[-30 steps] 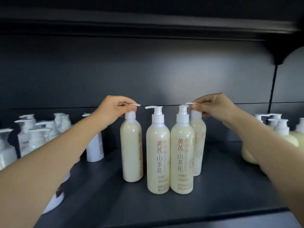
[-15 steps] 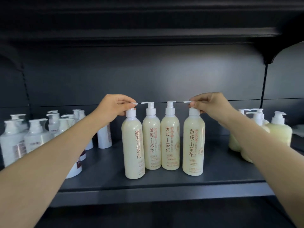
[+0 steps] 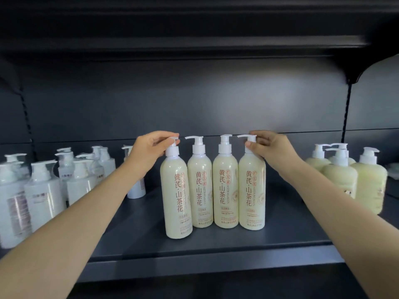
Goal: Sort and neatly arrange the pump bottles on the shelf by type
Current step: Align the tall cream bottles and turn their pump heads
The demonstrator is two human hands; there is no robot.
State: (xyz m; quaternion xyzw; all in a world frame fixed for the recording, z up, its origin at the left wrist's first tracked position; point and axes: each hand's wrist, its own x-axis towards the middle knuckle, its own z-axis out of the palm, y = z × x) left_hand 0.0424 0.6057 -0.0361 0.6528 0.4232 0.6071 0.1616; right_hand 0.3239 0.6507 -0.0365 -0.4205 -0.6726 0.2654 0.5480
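Pinching from above, left grip [image 3: 149, 148] clamps leftmost bottle [image 3: 176, 190], right grip [image 3: 268, 145] clamps rightmost bottle [image 3: 251, 190].

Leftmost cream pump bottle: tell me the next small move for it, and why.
Probably slide the leftmost cream pump bottle back a little with the left hand, which pinches its pump. Its base stands nearer the shelf edge than those of the other three cream bottles, so the row is not straight.
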